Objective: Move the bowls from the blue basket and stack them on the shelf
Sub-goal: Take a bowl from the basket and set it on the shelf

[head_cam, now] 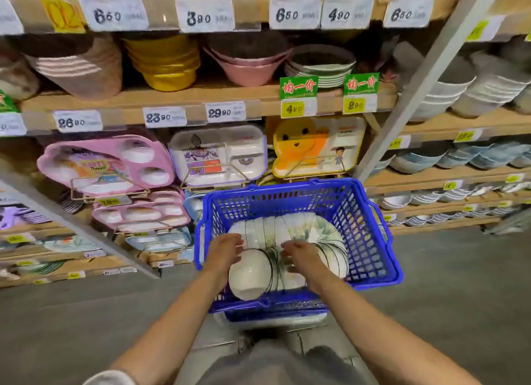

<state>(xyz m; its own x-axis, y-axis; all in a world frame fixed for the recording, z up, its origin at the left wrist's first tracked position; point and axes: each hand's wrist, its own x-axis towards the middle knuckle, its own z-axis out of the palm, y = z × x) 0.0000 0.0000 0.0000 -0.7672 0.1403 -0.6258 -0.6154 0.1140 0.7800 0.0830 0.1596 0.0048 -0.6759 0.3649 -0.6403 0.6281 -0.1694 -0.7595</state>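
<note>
since these look like glazed ceramic, i'd treat them as hard, slick and easy to chip, and a nested batch will probably get heavy fast. both hands are down inside the basket near its near edge. the left hand is loose and open, fingers lying along the left side of the nearest bowl, gripping nothing that i can see. the right hand is open too, fingers and thumb spread over the rims just behind that bowl. can't tell if it's pressing on them or just hovering.

my guess at a safe hold: one palm flat on the foot of the end bowl, the other hand behind a short batch of rims, squeezing them together rather than pinching a single rim.

looks-wise, the bowls are white with a thin dark rim line and a pale green leafy print. they lie nested on their sides in a curved row from the near left corner round toward the right wall. the nearest one shows its plain white underside.

the blue basket is mesh plastic. past it, the wooden shelf carries other bowl stacks, with divided trays below. none of the basket's bowls seem to be up there yet.
</note>
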